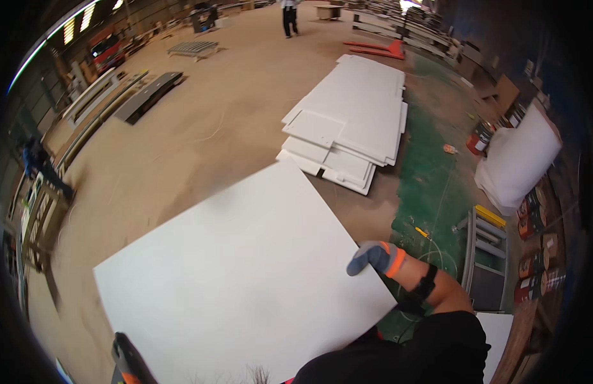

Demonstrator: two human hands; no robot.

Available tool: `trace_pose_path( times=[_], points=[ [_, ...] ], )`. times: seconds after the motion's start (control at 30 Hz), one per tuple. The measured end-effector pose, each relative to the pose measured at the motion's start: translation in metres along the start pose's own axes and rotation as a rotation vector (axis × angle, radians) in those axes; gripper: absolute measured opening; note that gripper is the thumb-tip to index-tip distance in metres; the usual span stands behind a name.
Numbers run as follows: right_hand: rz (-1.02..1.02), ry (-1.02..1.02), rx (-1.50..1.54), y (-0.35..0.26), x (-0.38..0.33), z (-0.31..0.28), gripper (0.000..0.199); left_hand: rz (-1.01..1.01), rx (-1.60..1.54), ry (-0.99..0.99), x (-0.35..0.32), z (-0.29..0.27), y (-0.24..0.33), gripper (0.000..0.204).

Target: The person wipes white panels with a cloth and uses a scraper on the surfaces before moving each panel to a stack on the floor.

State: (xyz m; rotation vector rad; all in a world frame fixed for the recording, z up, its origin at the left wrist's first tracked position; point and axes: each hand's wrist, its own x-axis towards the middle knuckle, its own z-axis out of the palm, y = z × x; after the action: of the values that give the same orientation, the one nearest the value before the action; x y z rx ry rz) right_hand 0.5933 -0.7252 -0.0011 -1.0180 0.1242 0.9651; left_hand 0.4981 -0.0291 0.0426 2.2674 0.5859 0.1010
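Observation:
A large white rectangular panel [239,275] fills the space in front of me, held up off the floor and tilted. My right hand [375,257], in a grey glove with an orange cuff, is closed on its right edge, with the fingers over the top face. At the lower left, my left hand [131,360], in a dark glove with orange, grips the panel's left edge; part of that hand is cut off by the picture's rim. Beyond the panel lies a stack of white panels [357,105], the nearer ones unevenly offset.
On the right stand a white wrapped roll [520,157], several cans [481,136] and a grey ladder-like frame [485,256]. A yellow-handled tool [422,232] with a hose lies on the green floor. Farther off are a red pallet jack [376,49] and a person [289,16]; another person [43,166] bends at left.

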Motion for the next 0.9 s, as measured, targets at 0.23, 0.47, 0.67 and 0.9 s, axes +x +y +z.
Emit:
trace_pose_path(
  times=[0.23,0.47,0.67,0.9],
  points=[
    [-0.169,0.427,0.051,-0.066,-0.117,-0.053,0.032,-0.012,0.343,-0.385,0.096,0.271,0.11,0.069],
    [-0.1,0.588,0.329,-0.118,-0.161,-0.1,0.041,-0.13,0.328,-0.898,0.087,0.491,0.158,0.083],
    [-0.073,0.717,0.235,-0.172,-0.142,-0.125,0.038,-0.065,0.383,-0.875,0.114,0.603,0.157,0.08],
    [-0.173,0.75,0.022,-0.272,-0.078,-0.176,0.034,-0.57,-0.565,-0.497,0.204,0.626,0.169,0.032]
  ],
)
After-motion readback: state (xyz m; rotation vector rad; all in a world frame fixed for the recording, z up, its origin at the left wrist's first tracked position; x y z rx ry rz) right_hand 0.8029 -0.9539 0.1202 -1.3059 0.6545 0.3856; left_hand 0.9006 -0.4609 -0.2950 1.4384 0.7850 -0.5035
